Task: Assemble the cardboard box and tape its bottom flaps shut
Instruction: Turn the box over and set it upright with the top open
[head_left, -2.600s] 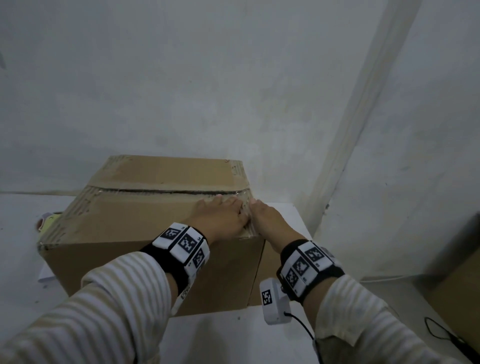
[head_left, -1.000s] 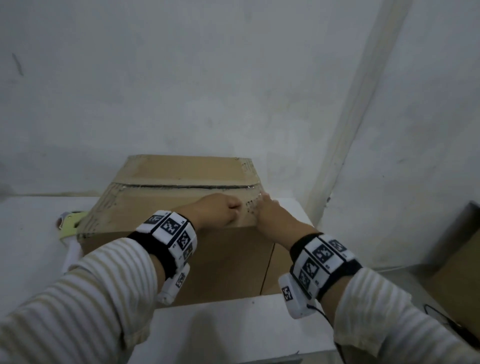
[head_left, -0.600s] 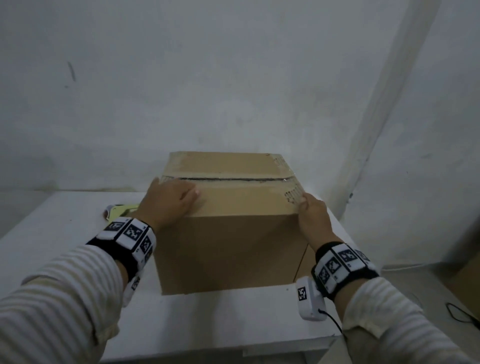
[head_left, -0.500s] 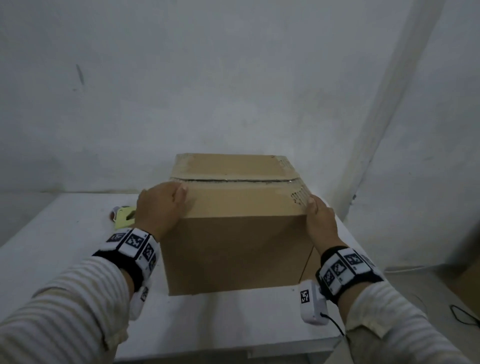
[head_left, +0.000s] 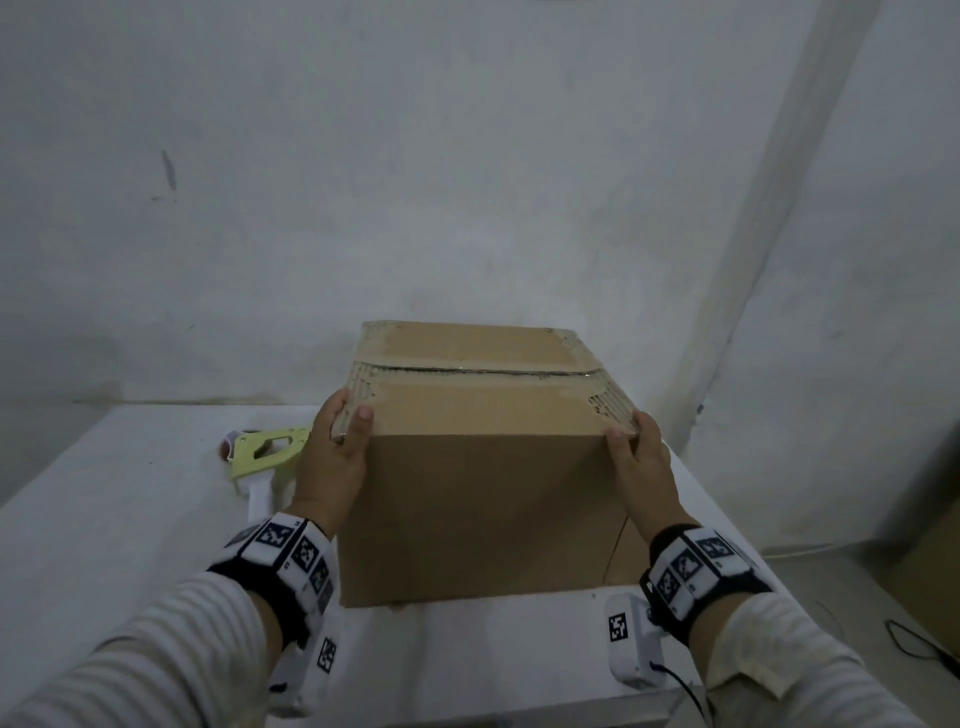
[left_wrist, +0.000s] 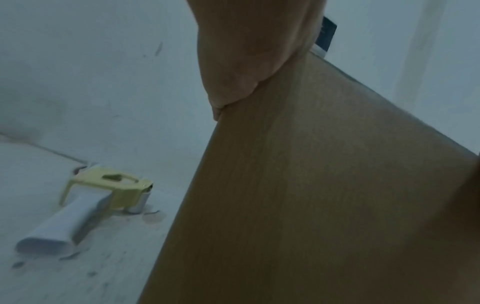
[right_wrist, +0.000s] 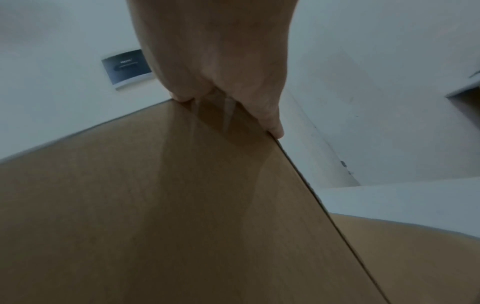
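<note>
From the head view, the cardboard box (head_left: 483, 467) stands on the white counter (head_left: 130, 519) near the wall corner, its two top flaps folded shut and meeting along a seam (head_left: 478, 370) covered by clear tape. What is inside cannot be seen. The left hand (head_left: 332, 467) clasps the box's near-left top corner, thumb over the top edge and fingers round the side. The right hand (head_left: 641, 462) clasps the near-right top corner the same way. A tape dispenser (head_left: 260, 462) with a yellow-green frame and white handle lies on the counter just left of the box. Both wrists wear bands of black-and-white square markers.

From the left wrist view, the left hand (left_wrist: 249, 51) presses against the box's edge (left_wrist: 311, 185); the tape dispenser (left_wrist: 91, 205) lies on its side on the counter (left_wrist: 39, 174).

From the right wrist view, the right hand (right_wrist: 215, 61) curls over the box's top edge (right_wrist: 182, 205). A dark sign (right_wrist: 127, 67) hangs on the wall, its writing too small to read.
</note>
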